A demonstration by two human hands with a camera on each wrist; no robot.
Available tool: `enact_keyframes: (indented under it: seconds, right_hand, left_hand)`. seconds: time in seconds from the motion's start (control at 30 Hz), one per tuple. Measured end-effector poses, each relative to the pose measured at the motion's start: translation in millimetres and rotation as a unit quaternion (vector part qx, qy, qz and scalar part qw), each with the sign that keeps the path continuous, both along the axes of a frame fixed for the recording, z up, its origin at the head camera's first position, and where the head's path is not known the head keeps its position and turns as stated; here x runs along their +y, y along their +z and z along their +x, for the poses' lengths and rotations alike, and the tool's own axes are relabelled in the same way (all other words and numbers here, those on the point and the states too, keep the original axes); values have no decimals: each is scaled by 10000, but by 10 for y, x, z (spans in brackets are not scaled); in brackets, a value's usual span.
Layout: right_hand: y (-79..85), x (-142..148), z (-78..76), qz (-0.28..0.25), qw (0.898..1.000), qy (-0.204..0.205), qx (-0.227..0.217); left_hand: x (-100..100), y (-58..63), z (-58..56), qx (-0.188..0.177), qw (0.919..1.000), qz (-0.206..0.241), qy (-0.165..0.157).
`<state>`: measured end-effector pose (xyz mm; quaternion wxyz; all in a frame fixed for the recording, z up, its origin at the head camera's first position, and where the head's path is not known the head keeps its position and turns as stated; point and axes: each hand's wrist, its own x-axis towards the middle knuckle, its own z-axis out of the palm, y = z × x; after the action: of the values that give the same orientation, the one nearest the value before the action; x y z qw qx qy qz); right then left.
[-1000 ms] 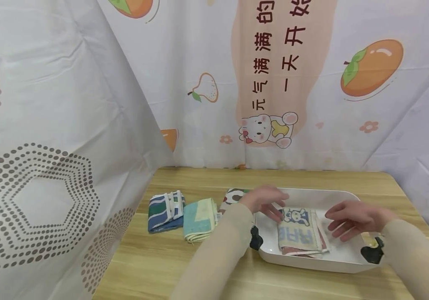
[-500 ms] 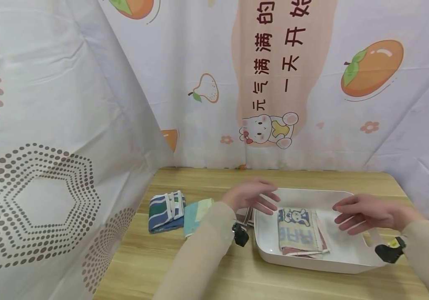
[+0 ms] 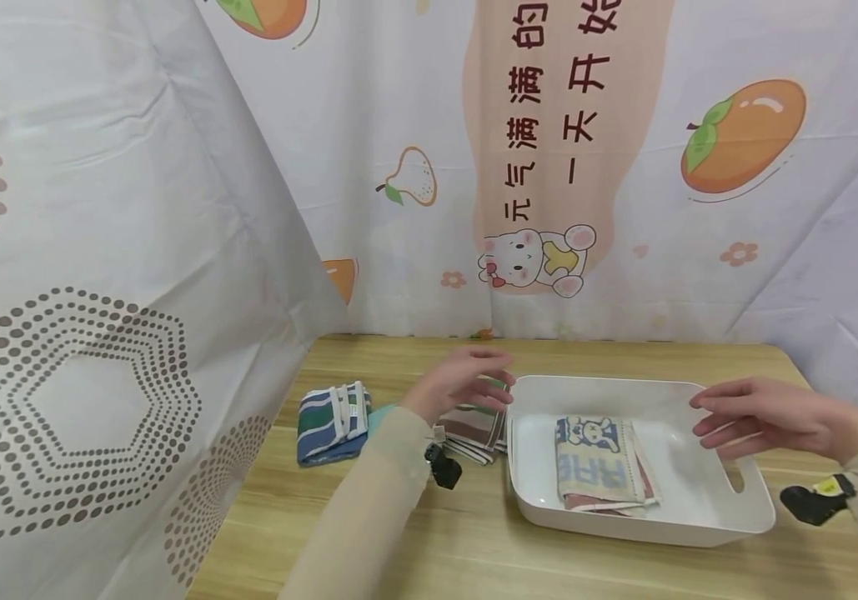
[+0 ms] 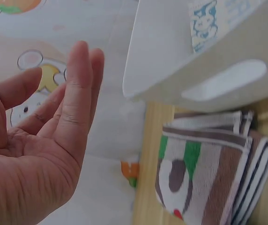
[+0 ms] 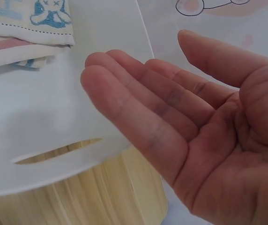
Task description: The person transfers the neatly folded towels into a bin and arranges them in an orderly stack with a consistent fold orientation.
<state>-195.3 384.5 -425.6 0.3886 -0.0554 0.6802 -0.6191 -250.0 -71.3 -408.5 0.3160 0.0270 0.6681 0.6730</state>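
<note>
In the head view, a folded beige towel (image 3: 592, 462) with a blue bear print lies in a white plastic bin (image 3: 687, 467), a reddish edge showing under it. My left hand (image 3: 460, 387) hovers left of the bin with relaxed fingers and nothing in them. Below it, a folded brown-striped towel (image 4: 204, 173) with green and white parts lies beside the bin, partly hidden by the hand in the head view. My right hand (image 3: 770, 419) is over the bin's right end, near the handle slot (image 5: 59, 151); its fingers are extended and its palm holds nothing.
A folded blue-striped towel (image 3: 331, 423) lies at the table's left. Next to it is a teal towel (image 3: 378, 417), mostly behind my left sleeve. The wooden table (image 3: 549, 567) ends at a printed curtain (image 3: 413, 250).
Both hands have moved apart, away from the towel in the bin: the left one leftward over the brown-striped towel, the right one rightward. The bin and its towel stay in place.
</note>
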Motion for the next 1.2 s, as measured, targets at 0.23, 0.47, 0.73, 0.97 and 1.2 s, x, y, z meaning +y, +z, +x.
enact_keyframes:
  seconds: [0.23, 0.47, 0.73, 0.97, 1.2]
  right_hand:
    - [40, 138, 2, -312, 9995, 45, -100]
    - [44, 267, 31, -561, 9981, -71, -252]
    - [-42, 394, 69, -870, 9954, -144, -374]
    - [-122, 500, 117, -911, 9948, -210, -412]
    - [-199, 550, 149, -662, 9967, -363, -314]
  left_hand:
    - [-249, -61, -18, -21, 9997, 142, 197]
    - [-429, -155, -11, 10, 9996, 86, 275]
    - [-623, -301, -7, -42, 9985, -62, 546]
    - [-735, -417, -39, -216, 9974, -81, 685]
    - [-817, -510, -52, -257, 9967, -53, 770]
